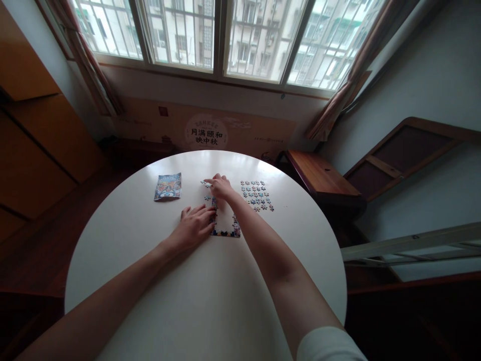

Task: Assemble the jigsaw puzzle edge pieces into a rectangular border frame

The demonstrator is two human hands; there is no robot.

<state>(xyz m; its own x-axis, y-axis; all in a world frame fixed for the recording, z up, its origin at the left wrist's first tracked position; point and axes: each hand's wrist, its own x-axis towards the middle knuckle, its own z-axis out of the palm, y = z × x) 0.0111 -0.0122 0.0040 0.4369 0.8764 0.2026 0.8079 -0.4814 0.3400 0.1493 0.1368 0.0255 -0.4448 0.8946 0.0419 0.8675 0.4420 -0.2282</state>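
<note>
The puzzle frame (225,220) is steadied by the flat, spread left hand (193,225); a loose piece (206,183) beyond it is pinched by the right hand (220,186).

home | curtained window (225,35) | round table (210,291) | wooden bench (319,175)

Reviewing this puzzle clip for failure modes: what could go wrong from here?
1. The left hand rests against the thin puzzle frame; a nudge could break its joined border.
2. The right hand reaches across the frame; its forearm may drag over it.
3. The loose pieces lie close by; a sweep could scatter them.
</note>
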